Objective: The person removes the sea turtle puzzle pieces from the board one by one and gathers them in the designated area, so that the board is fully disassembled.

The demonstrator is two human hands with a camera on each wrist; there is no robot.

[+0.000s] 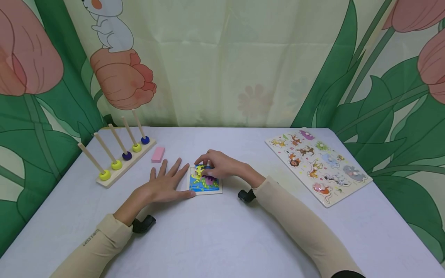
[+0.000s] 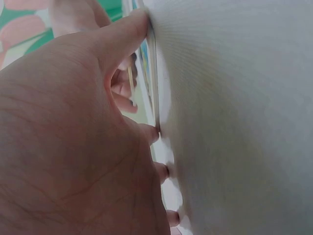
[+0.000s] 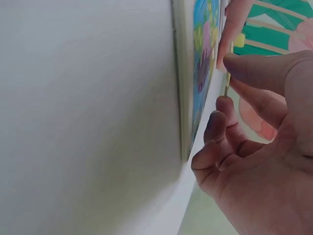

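A small square puzzle board [image 1: 205, 187] with a blue picture lies near the middle of the table. My left hand [image 1: 162, 187] rests flat beside its left edge, fingers spread and fairly straight. The thumb touches the board's front left corner, and the index fingertip is at its upper left side. Above the board, my right hand [image 1: 224, 164] pinches a thin yellow puzzle piece [image 1: 199, 170] between thumb and finger. In the right wrist view that puzzle piece [image 3: 227, 84] appears edge-on, apart from the board [image 3: 183, 83]. Its printed face is partly hidden by the fingers.
A pink block [image 1: 158, 154] lies beyond my left hand. At the left stands a wooden peg rack [image 1: 130, 162] with yellow and dark blue beads on upright pegs. A larger animal puzzle board [image 1: 301, 166] lies at the right. A printed curtain [image 1: 222, 65] hangs behind the table.
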